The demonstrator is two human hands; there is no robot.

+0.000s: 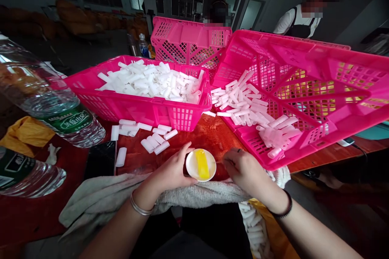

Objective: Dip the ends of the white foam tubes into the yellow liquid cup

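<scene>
Left grip [172, 172] holds white dish [201, 164] containing yellow strip [202, 164].

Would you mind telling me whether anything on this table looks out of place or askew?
Yes. The big pink basket at right is tipped on its side, white tubes sliding toward its lower wall. A few loose tubes lie on the red table before the upright basket. Two water bottles lie toppled at left.

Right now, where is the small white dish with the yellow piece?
In the head view, the dish sits low at centre on the red table, held by the left hand, beside the right hand.
</scene>
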